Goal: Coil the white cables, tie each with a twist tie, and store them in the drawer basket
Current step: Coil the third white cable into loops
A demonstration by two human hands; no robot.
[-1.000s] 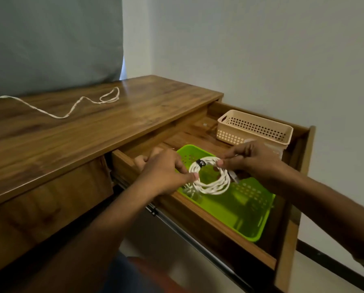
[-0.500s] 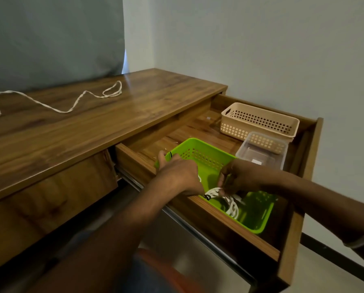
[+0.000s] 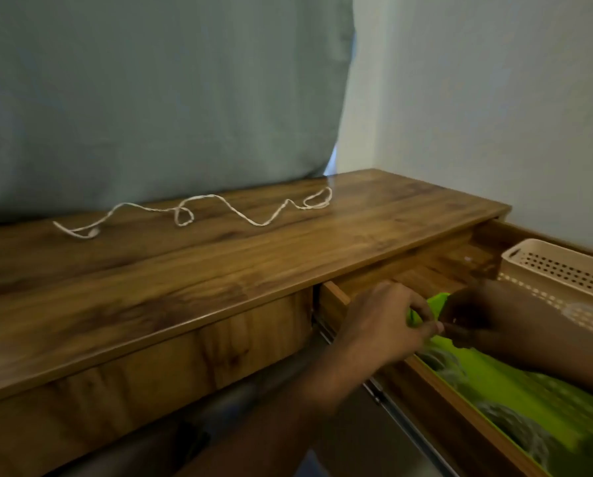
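- Cable (image 3: 219,210) lies loose in waves along the back of the desk (image 3: 219,270), well apart from both hands.
- It looks light and limp and should coil easily; best taken at one end, then looped.
- Left hand (image 3: 384,325) and right hand (image 3: 477,321) meet, fingers curled, over the green basket (image 3: 515,383) in the drawer; blur hides any pinch.

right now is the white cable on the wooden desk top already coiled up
No, the white cable lies loose in a long wavy line across the wooden desk top, uncoiled, apart from both hands.
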